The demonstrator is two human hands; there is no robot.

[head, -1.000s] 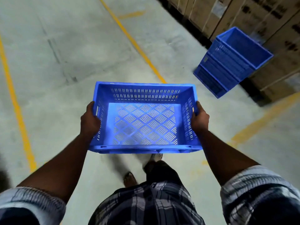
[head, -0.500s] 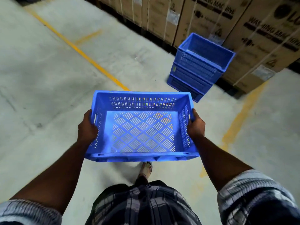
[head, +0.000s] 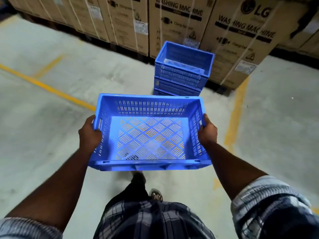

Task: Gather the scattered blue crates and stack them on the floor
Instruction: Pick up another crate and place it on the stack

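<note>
1. I am carrying the empty blue perforated plastic crate (head: 148,135) level, open side up, well above the grey concrete floor (head: 43,126).
2. My left hand (head: 89,135) is curled round the crate's left end wall near the handle slot. My right hand (head: 208,132) clamps the right end wall the same way. Holding both ends balances the load.
3. The stack of matching blue crates (head: 181,73) stands on the floor just beyond the carried crate's far rim, close in front of the tall cardboard washing-machine boxes (head: 241,40), probably to leave the walkway free.
4. I judge this to be the approach. Next I would square the crate over the top one and lower it evenly, since a skewed drop could jam it.
</note>
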